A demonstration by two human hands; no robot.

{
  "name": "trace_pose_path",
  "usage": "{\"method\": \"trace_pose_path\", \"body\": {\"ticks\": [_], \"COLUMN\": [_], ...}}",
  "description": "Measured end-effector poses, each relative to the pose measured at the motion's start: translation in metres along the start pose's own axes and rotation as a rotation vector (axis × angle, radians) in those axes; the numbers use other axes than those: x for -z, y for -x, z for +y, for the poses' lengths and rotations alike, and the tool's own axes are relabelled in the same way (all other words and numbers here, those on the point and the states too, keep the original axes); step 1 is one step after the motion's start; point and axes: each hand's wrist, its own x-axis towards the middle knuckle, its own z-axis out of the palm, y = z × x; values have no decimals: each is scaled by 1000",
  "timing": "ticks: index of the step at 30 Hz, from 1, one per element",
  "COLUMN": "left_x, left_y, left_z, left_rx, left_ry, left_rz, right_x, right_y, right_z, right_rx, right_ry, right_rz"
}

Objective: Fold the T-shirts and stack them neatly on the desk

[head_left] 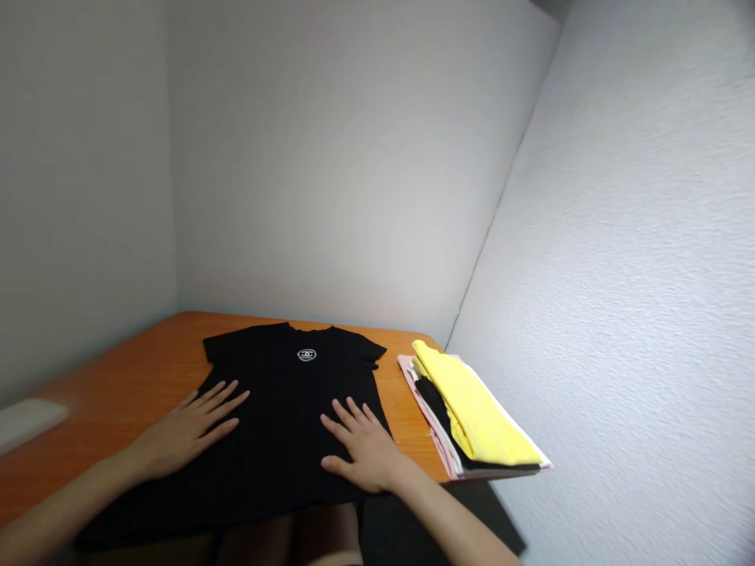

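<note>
A black T-shirt [289, 424] with a small white round logo on the chest lies spread out on the wooden table [141, 354]. Its collar points to the far edge, and its hem hangs over the near edge. My left hand [182, 432] rests on the left side of the shirt with fingers spread. On the right side of the shirt, my right hand [362, 448] lies flat, fingers apart. Neither hand grips the cloth.
A stack of folded clothes sits at the table's right edge, with a yellow garment [472, 401] on top and black, white and pink ones below. A whitish object [29, 423] lies at the far left. Walls [330, 173] enclose the table behind and at the sides.
</note>
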Motion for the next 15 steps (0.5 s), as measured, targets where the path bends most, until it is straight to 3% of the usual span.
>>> {"method": "trace_pose_path", "body": {"ticks": [6, 9, 12, 15], "left_x": [11, 21, 30, 25], "left_y": [-1, 8, 38, 84], "left_z": [11, 14, 12, 15], "left_rx": [1, 22, 28, -10], "left_ry": [2, -19, 26, 120], "left_rz": [-77, -38, 43, 144], "right_x": [0, 6, 12, 12], "right_y": [-4, 6, 36, 75], "right_z": [-1, -1, 5, 18], "right_rx": [8, -10, -30, -34], "right_ry": [4, -26, -93, -98], "right_rz": [11, 44, 94, 123]}}
